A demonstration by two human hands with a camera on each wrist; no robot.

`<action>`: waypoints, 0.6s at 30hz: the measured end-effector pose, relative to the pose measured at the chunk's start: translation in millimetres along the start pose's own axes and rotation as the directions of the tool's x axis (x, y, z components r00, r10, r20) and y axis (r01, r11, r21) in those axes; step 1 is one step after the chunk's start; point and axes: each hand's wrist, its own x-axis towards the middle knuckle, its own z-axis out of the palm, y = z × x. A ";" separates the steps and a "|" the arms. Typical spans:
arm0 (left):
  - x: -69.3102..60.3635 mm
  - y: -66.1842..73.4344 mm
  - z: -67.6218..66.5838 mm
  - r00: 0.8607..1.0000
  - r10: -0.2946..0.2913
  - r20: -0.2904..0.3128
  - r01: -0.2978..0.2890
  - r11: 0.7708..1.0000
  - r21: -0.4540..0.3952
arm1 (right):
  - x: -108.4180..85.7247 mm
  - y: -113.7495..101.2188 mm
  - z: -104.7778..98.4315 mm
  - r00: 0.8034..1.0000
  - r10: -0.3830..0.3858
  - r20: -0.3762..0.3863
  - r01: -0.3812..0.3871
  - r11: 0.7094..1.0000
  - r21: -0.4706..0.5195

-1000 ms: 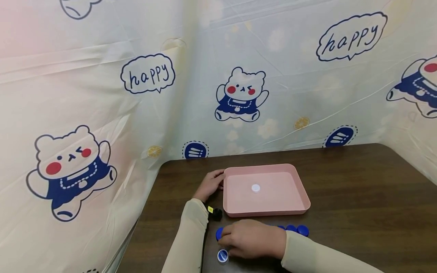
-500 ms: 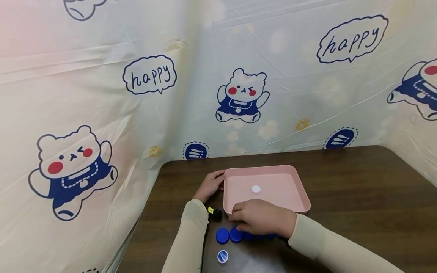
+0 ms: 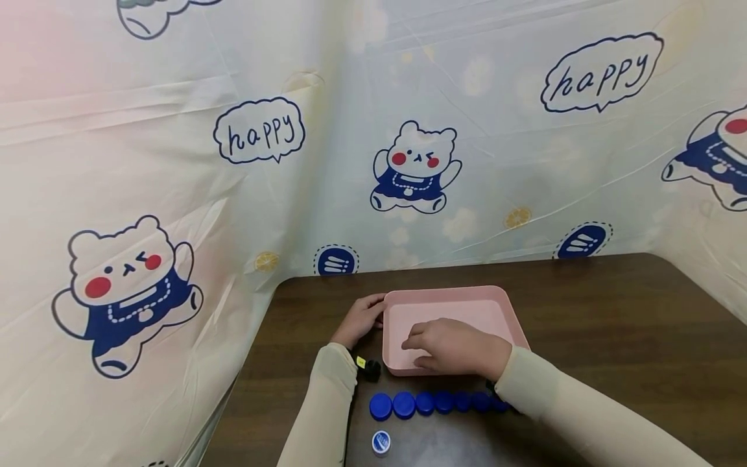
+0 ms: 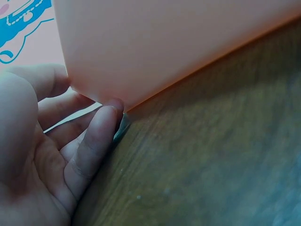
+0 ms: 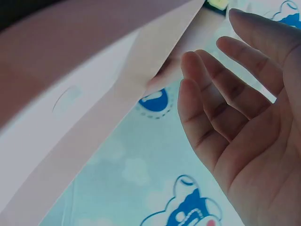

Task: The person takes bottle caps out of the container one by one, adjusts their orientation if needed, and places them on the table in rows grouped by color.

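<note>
My left hand point(image 3: 357, 322) rests against the outside of the pink tray point(image 3: 513, 311) at its back left corner. In the left wrist view, its fingertips touch the tray's edge from outside. Over the tray's middle hovers my right hand point(image 3: 452, 347), fingers loosely bent. The right wrist view shows nothing in that palm, and a faint round shape point(image 5: 69, 98) lies on the tray floor there. In front of the tray runs a row of several blue round caps point(image 3: 404, 405); the right sleeve partly covers its right end. A small white round pot point(image 3: 381, 443) with a blue label stands nearer me.
The dark brown wooden table point(image 3: 613, 324) extends right and behind the tray. A patterned cloth point(image 3: 327, 162) with bears hangs behind it and at its sides. A black device point(image 3: 370, 370) with a yellow tag sits at my left wrist, beside the tray's front left corner.
My right hand has moved from over the blue caps forward to above the tray, uncovering most of the row and hiding the white disc in the head view. My left hand stays put.
</note>
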 end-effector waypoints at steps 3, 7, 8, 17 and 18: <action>1.2 -0.3 0.2 1.000 0.002 -0.006 -0.002 1.000 0.008 | 3.2 9.7 -0.8 0.999 0.046 0.027 -0.046 0.999 0.012; 0.6 1.2 1.3 1.000 -0.004 -0.016 0.005 1.000 0.019 | 6.7 18.9 -0.3 0.995 0.090 0.051 -0.093 0.995 0.048; 0.1 1.0 1.5 1.000 -0.008 -0.016 0.008 1.000 0.020 | 7.4 20.3 0.0 0.993 0.100 0.056 -0.103 0.993 0.057; 0.4 0.8 2.1 1.000 -0.004 -0.010 0.004 1.000 0.004 | 9.9 39.0 3.2 0.985 0.172 0.031 -0.174 0.983 0.066; 0.9 1.0 2.0 1.000 -0.005 -0.011 0.005 1.000 0.002 | 9.8 42.1 3.8 0.983 0.179 0.026 -0.181 0.982 0.059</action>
